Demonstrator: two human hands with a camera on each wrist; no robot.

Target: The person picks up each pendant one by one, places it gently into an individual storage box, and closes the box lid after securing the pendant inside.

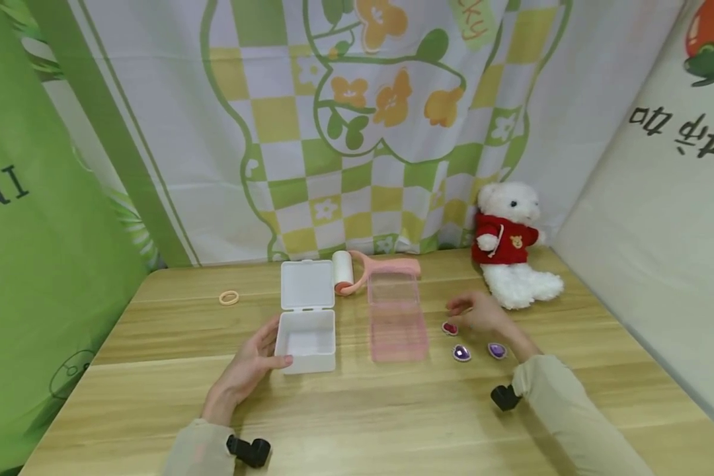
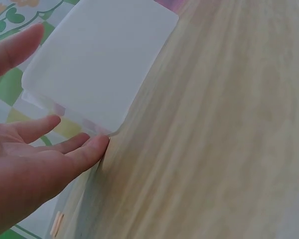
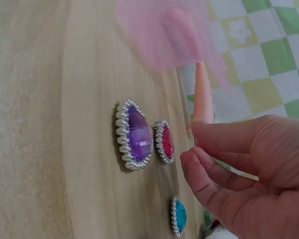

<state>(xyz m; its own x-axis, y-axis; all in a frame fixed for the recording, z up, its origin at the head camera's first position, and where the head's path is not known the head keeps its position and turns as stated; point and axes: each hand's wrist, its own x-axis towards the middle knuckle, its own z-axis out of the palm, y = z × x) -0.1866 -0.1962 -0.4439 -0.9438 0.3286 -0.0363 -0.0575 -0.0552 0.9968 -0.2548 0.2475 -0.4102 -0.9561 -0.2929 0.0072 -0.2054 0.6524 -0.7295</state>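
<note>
Head view: the left hand is positioned at the left side of the white box, with the thumb across its front left corner and the other fingers along the left wall. Left wrist view confirms that these fingers are extended and spread, thumb well apart from the rest; the lowest fingertip meets the lower edge of the box. The box stands on the wooden table, its hinged lid laid back toward the patterned curtain. Right of it lies the translucent pink container, also opened out. The right hand is located above the red gem, right of the pink container. Its fingers are bent, with thumb and forefinger tips drawn close; in the right wrist view the red gem rests on the table, apart from the fingertips. One purple gem lies just nearer the person, a second purple gem lies to its right, and the teal gem appears beneath the hand. Adjacent items: the roller behind the two containers, the tan ring at left, and the white plush bear seated at right.
</note>
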